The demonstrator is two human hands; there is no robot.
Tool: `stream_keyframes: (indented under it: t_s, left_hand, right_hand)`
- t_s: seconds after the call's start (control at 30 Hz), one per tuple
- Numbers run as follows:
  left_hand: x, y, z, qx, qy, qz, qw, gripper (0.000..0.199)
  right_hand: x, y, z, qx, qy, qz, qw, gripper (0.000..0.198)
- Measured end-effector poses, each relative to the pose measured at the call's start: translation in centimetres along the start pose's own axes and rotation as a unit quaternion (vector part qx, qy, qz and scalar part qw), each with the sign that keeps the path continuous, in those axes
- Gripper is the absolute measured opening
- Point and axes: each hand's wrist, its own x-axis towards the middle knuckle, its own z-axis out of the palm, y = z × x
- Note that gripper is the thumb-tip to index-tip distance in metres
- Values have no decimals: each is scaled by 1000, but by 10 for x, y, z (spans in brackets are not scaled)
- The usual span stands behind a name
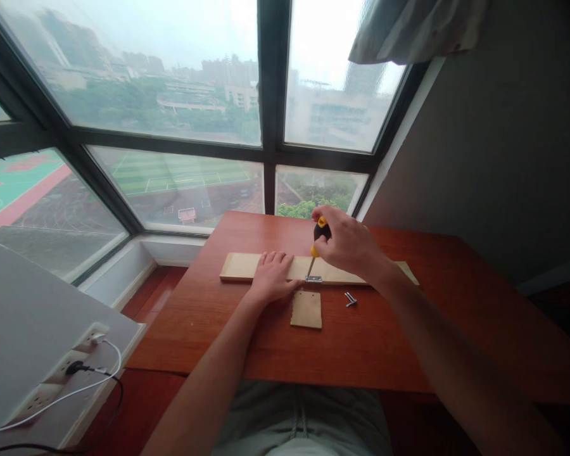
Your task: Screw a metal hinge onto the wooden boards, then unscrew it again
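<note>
A long pale wooden board [240,266] lies across the table. My left hand [273,277] rests flat on it with fingers stretched out, left of a small metal hinge [314,278] at the board's near edge. In my right hand [344,239] is a screwdriver [322,230] with a black and yellow handle, gripped from above and tilted. Its tip meets the left part of the hinge; the exact contact is too small to make out. Just below the hinge lies a small square wooden piece [306,310] with holes near its top edge. Small metal pieces [350,299] lie to its right.
The reddish-brown table [194,335] reaches up to the large windows [180,145]. At left, a white panel carries sockets [66,366] with a white and a black cable plugged in. A curtain [413,31] hangs at the upper right beside a grey wall [494,158].
</note>
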Motion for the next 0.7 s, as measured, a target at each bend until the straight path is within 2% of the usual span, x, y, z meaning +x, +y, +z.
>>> stream_keyframes:
  t_s: [0.2,0.3,0.5,0.7]
  left_hand:
    - [0,1,1,-1,-7,-6,1000,67]
    - [1,1,2,-4,-6,-6,1000,67]
    - [1,1,2,-15,-6,-9,1000,67]
    - [0,1,2,-13,-3,-8,1000,66]
  right_hand:
    - [1,-1,-1,-44,11,29,999,24]
    - [2,0,0,-30,4,20,999,19]
    - [1,1,0,-12,7,22,1000,33]
    - [3,1,-2,-26,-4,36,999,26]
